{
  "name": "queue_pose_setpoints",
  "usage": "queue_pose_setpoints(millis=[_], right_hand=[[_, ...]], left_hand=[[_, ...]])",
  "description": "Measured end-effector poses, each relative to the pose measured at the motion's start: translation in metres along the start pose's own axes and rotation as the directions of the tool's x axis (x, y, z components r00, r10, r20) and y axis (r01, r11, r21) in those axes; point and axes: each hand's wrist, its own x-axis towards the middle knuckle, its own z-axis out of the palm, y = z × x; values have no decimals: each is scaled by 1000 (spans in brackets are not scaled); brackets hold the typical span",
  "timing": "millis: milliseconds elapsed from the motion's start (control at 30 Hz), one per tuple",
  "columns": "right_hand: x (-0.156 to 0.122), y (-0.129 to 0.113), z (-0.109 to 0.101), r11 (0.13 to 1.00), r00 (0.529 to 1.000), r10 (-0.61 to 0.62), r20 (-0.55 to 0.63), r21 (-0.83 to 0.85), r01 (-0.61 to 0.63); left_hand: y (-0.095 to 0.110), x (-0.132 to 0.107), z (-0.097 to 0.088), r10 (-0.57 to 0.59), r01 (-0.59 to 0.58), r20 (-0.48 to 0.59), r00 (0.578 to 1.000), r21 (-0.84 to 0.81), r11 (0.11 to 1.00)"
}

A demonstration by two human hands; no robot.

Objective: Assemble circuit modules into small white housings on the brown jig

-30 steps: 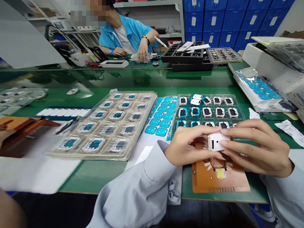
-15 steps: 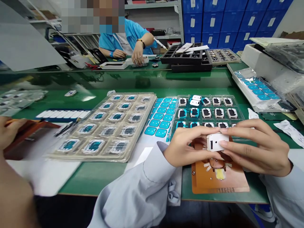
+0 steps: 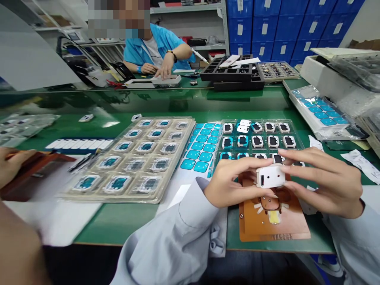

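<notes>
A small white watch case (image 3: 270,176), with two small round holes and a dark slot on its face, is held up between my hands. My left hand (image 3: 234,180) pinches it from the left, fingers above and thumb below. From the right, the fingertips of my right hand (image 3: 329,184) close on its other end. Beneath them lies an orange-brown fixture plate (image 3: 249,225) with a frame-shaped seat and a yellow pad (image 3: 274,217). Just behind my hands is a clear tray (image 3: 298,138) of white frames with dark centres, some edged in blue.
Left of my hands are a sheet of blue stickers (image 3: 194,154) and a larger tray (image 3: 162,190) of white and blue parts. Another person's hand (image 3: 10,168) grips a brown plate at far left. Across the bench (image 3: 136,99), a person in blue handles a white box (image 3: 168,81).
My right fingers have shifted off the face of the watch case to its right end, uncovering a second hole. Across the bench, the other person's hand has moved left with the white box.
</notes>
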Motion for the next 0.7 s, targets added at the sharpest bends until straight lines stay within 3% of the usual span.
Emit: queue_pose_setpoints(millis=[100, 167, 267, 367, 700], right_hand=[[0, 2, 1, 950, 975, 220, 8, 224, -216], [0, 2, 2, 851, 925, 374, 62, 373, -369], [0, 0, 5, 703, 858, 499, 124, 521, -484], [0, -2, 8, 652, 835, 527, 157, 556, -516], [-4, -3, 16, 767, 887, 431, 168, 449, -458]], left_hand=[[1, 0, 0, -12, 12, 4, 1000, -9, 1000], [0, 0, 0, -4, 4, 9, 1000, -14, 1000], [-1, 0, 0, 29, -29, 2, 1000, -5, 1000], [-3, 0, 1, 53, -53, 7, 999, 9, 999], [-1, 2, 2, 83, -85, 28, 996, 82, 993]])
